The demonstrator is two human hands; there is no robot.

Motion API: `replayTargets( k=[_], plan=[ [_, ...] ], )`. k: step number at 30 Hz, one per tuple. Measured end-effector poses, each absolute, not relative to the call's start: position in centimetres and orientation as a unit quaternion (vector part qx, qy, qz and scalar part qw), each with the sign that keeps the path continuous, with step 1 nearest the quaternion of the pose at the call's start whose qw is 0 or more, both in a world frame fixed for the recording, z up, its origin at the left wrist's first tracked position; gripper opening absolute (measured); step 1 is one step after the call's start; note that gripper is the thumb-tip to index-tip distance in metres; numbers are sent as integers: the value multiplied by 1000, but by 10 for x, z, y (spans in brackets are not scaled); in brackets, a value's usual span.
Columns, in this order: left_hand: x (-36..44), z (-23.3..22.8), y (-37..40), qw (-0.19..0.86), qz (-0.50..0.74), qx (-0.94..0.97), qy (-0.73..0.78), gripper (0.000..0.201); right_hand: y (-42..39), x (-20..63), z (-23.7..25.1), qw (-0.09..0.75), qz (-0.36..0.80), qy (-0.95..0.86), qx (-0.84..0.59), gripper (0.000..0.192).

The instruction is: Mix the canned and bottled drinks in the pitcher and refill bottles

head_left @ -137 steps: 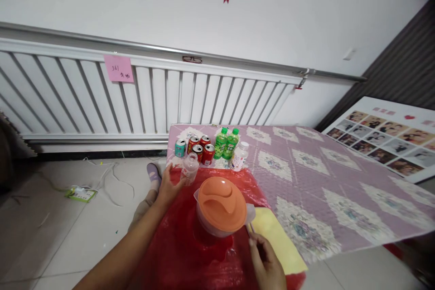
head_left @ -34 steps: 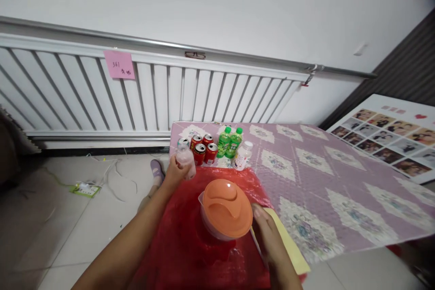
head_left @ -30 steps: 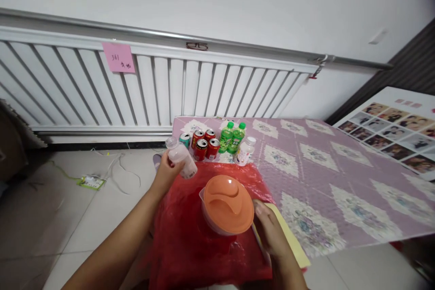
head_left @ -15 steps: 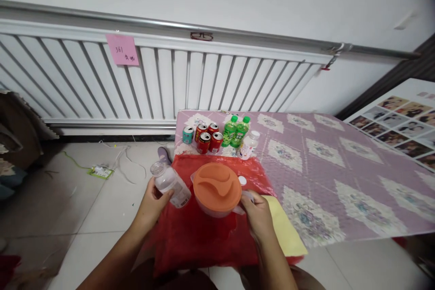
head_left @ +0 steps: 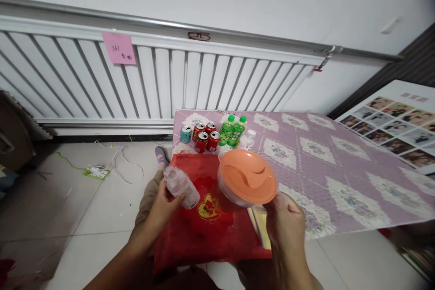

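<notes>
My left hand (head_left: 165, 206) is wrapped round a clear plastic bottle (head_left: 181, 186). Its open mouth tilts up and to the left, and a label shows near its base. My right hand (head_left: 287, 222) grips the handle of a clear pitcher (head_left: 229, 195) at its right side. An orange lid (head_left: 249, 176) covers the pitcher, which is raised over the red cloth (head_left: 210, 247) and leans a little. Bottle and pitcher are apart. Under them, a yellow heart-shaped print (head_left: 209, 208) shows on the cloth.
Behind stand a teal can (head_left: 185, 134), several red cans (head_left: 201, 142), two green bottles (head_left: 237, 132) and a white bottle (head_left: 248, 139), partly hidden by the lid. A yellow sheet (head_left: 263, 226) lies at the cloth's right. A white radiator (head_left: 193, 81) lines the wall.
My right hand has lifted the pitcher up and to the right, uncovering the cloth's print. The bottle in my left hand has shifted slightly right. The white cap seen earlier is now hidden.
</notes>
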State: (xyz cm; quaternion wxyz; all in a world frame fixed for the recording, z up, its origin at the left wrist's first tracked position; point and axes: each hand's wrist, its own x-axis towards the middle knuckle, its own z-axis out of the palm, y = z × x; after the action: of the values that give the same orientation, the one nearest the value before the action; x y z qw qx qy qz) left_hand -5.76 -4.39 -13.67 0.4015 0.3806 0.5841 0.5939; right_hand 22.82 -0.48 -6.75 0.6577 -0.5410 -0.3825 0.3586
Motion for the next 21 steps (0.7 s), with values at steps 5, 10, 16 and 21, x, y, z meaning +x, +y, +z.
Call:
replayTargets(
  k=[5,10,16,21],
  plan=[
    [-34,-146,-42,412,552,432,582,72,-15,242,-63,684,309,-347,-562,25],
    [-10,-148,-38,418,513,498,560,72,-24,255,-69,682,309,-340,-569,20],
    [5,-153,-26,411,481,549,546,73,-31,271,-69,633,304,-373,-606,22],
    [5,-153,-20,415,468,568,535,76,-36,277,-55,588,316,-405,-625,21]
  ],
)
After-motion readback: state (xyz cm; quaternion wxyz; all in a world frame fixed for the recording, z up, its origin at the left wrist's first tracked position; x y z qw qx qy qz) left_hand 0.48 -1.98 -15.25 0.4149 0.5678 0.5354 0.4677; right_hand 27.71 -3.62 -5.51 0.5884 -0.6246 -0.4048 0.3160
